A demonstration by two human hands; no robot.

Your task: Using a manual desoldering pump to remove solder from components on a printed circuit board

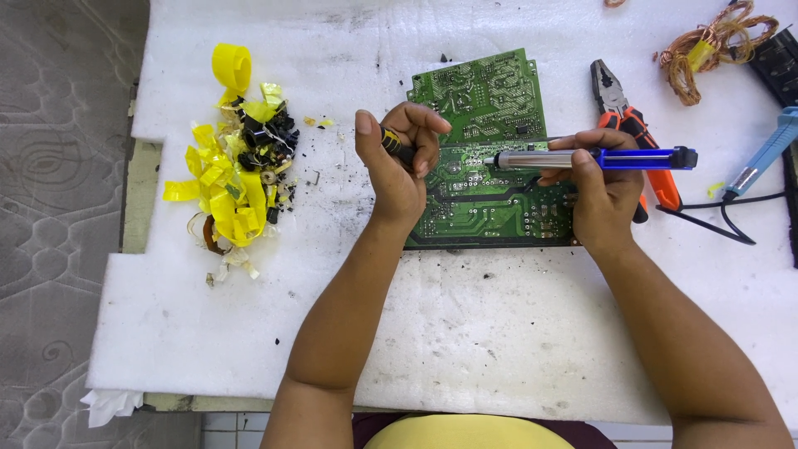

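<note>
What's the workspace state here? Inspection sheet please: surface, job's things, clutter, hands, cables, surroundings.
Surface: white foam sheet, dirty with dark specks.
Job's things: green circuit board lying flat, solder side up; desoldering pump held level over it.
Clutter: pile of yellow tape scraps and black parts at left; orange-handled pliers; tangled copper wire.
Hands: left hand grips a black-and-yellow tool handle; right hand grips the pump.
Cables: black cord from the blue-handled soldering iron.
Surroundings: grey patterned floor.

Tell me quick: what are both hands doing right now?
Left hand: closed on a black-and-yellow tool handle over the green circuit board.
Right hand: closed on a blue-and-silver desoldering pump.
</note>
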